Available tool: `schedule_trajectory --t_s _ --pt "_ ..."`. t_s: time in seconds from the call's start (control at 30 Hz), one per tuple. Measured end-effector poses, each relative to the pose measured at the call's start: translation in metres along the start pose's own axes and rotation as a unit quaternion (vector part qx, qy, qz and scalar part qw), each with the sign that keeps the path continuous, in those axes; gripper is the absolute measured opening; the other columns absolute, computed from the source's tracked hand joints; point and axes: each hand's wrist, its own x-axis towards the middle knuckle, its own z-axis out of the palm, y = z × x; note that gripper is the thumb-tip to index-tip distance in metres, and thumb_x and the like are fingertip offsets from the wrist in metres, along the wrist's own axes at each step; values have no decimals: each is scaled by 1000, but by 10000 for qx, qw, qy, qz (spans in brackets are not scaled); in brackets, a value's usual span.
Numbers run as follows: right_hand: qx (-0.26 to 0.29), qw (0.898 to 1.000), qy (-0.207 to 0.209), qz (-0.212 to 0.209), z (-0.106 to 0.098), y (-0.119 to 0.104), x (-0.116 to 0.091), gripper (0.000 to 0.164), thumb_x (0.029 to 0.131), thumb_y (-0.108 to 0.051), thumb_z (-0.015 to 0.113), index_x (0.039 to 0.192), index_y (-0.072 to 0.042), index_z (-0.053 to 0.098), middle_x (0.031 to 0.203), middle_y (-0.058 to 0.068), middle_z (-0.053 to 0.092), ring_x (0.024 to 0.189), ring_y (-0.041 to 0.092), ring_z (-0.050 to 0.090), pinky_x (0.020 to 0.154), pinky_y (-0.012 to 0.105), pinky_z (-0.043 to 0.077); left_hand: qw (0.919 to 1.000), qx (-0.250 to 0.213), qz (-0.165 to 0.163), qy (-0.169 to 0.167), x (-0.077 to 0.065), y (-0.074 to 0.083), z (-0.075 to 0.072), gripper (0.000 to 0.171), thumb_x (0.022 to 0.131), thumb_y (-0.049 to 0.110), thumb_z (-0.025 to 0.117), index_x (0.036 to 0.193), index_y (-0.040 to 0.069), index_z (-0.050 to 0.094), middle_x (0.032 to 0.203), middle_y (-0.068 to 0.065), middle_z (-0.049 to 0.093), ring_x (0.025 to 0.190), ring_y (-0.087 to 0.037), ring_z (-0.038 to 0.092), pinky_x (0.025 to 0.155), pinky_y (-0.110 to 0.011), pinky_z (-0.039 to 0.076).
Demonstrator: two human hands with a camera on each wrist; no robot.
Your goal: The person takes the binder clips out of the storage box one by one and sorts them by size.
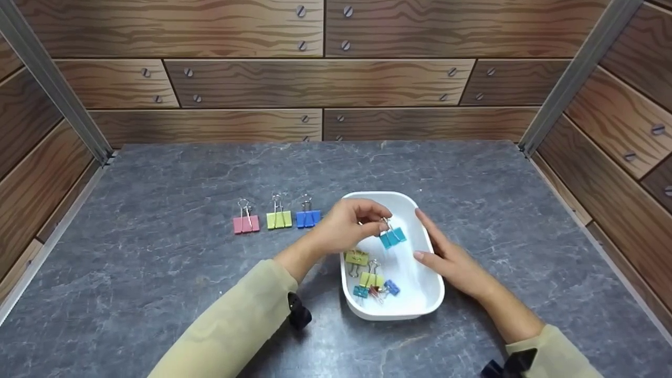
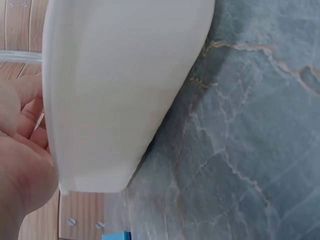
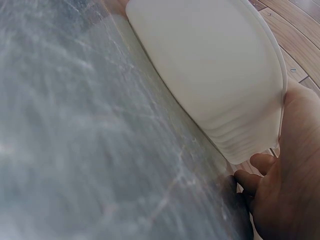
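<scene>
The left hand point(image 1: 346, 226) reaches in over the left side of the white tub point(image 1: 388, 316), thumb and fingers pinching a teal binder clip point(image 1: 393, 238) by its wire handles; the clip hangs within the tub's outline — whether it touches the tub's floor I cannot tell. The right hand point(image 1: 454, 265) holds the tub's right side, its thumb over the rim and other fingers outside. Inside the tub, towards its near left corner, lie two yellow-green clips point(image 1: 371, 280), a small teal clip point(image 1: 360, 291), a red clip point(image 1: 374, 290) and a small blue clip point(image 1: 391, 286). Left of the tub — in a row with handles pointing away from the person — are a pink clip point(image 1: 246, 224), a lime clip point(image 1: 279, 219) and a larger blue clip point(image 1: 308, 218), the last nearest the tub. Beneath the tub is a grey marbled tabletop point(image 1: 157, 220); beyond it stand wood-patterned panels point(image 1: 241, 84).
</scene>
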Motion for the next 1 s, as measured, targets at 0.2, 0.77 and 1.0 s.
schedule_trajectory --t_s 0.2,0.77,1.0 --pt "-35 10000 1 22 -1 -1 1 82 106 -26 65 171 -34 16 173 17 25 150 34 37 103 24 49 9996 -99 56 243 0 8 -11 20 101 10 74 120 5 77 99 0 77 87 -15 68 78 -27 56" --pt "-13 10000 35 37 -2 -1 0 81 106 -26 66 171 -37 17 174 16 22 152 34 34 103 23 47 9958 -160 154 892 -13 34 -66 20 101 8 73 120 5 78 110 -7 78 93 -18 72 86 -40 61" --pt "-37 10000 56 -10 -1 -1 0 81 106 -26 66 171 -36 18 174 16 21 152 35 33 103 23 47 9936 52 80 1129 -24 33 -84 20 103 9 71 121 6 79 114 -11 78 96 -20 72 88 -39 60"
